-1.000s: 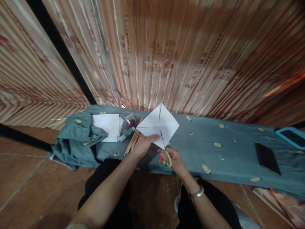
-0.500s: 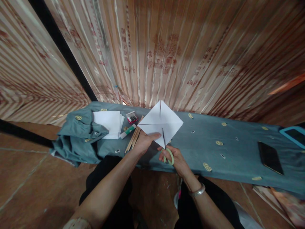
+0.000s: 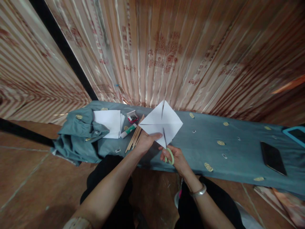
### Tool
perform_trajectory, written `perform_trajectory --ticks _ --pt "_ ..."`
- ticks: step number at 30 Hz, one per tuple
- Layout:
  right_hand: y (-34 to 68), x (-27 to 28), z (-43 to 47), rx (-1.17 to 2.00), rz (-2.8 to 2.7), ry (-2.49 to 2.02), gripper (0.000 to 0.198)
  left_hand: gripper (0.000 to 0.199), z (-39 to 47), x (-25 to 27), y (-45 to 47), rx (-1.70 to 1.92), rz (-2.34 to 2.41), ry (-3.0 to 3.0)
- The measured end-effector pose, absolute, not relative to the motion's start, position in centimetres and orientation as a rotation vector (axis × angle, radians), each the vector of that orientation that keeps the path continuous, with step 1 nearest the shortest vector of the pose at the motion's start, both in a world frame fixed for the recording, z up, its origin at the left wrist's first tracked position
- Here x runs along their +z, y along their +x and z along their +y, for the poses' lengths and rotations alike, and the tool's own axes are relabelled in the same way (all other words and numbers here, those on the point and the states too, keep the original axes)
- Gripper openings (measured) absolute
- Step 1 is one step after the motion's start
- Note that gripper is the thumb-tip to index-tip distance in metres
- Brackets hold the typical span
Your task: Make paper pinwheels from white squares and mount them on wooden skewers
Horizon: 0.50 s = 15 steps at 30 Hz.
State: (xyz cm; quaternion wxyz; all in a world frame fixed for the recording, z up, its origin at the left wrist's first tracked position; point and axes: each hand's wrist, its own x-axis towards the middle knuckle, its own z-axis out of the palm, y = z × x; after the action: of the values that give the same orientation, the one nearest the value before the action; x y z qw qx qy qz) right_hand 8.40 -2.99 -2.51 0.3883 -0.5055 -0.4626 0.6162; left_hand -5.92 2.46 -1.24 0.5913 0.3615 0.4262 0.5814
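Since the earlier frame the scissors [image 3: 168, 152] have edged a little further up into the white paper square [image 3: 161, 123]. In the head view, at frame centre above the desk [image 3: 228, 149], the left hand [image 3: 144, 142] pinches the paper's lower edge; the right hand [image 3: 175, 157] is closed through the green scissor handles. Wooden sticks [image 3: 135, 137] and a glue stick [image 3: 128, 130] lie just left.

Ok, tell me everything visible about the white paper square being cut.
The white paper square is held up like a diamond above the blue-green cloth. Creases cross it, and slits show at its top and bottom corners. The left hand pinches its lower left edge; green-handled scissors in the right hand cut the bottom slit.
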Motion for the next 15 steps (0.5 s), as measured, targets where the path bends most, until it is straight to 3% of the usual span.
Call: perform_trajectory --ticks 15 --pt "8.05 -2.60 -3.03 1.559 -1.125 -1.277 0.046 0.036 2.62 -1.87 -6.07 1.355 0.946 0.846"
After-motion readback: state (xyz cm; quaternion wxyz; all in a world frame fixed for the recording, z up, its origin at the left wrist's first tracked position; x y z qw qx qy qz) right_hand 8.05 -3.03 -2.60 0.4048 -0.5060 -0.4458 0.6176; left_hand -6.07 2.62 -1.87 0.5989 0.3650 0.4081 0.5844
